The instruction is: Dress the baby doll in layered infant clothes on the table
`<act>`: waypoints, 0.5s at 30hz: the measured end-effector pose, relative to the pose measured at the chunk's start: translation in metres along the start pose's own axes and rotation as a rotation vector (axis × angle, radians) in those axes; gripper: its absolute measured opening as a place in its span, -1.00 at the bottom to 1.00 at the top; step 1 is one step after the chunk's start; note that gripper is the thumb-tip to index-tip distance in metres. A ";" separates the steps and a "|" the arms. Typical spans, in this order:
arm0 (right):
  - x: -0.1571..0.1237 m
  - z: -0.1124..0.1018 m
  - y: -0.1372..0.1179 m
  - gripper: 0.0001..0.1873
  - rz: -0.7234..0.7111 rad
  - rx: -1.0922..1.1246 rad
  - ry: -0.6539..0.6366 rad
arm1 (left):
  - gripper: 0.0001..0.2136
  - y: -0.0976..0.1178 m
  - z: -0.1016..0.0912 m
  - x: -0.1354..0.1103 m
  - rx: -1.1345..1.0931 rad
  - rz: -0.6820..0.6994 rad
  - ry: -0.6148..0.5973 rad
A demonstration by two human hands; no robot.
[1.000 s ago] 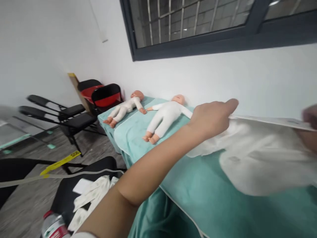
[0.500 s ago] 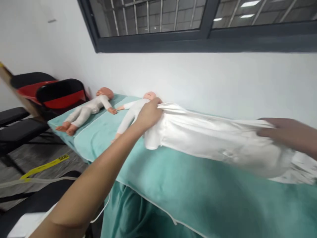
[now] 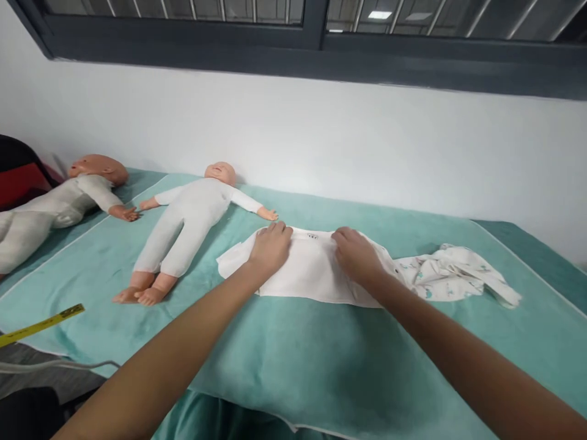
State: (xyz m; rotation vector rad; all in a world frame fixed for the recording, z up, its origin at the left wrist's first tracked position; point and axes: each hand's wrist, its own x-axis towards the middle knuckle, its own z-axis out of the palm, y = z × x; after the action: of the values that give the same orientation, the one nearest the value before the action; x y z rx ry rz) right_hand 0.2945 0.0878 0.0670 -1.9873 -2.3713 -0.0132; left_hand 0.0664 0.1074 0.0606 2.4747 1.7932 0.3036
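Left hand: fingers curled, pinching the top edge of the white garment, left of its small dark mark;
Right hand: curled likewise, pinching that edge right of the mark;
White garment: laid out on the teal-covered worktop;
Patterned garment: crumpled at the white garment's right end;
Middle doll: face up, left of the white garment;
Left doll: lying near the middle doll.
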 end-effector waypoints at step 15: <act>0.001 0.041 -0.014 -0.35 0.207 0.023 0.116 | -0.45 0.000 0.033 0.010 -0.049 -0.041 -0.024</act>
State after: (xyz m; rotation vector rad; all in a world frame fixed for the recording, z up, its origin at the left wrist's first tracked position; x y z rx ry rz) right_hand 0.2794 0.0879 0.0266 -2.1469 -2.0783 -0.0901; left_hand 0.0764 0.1188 0.0291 2.3956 1.8018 0.3099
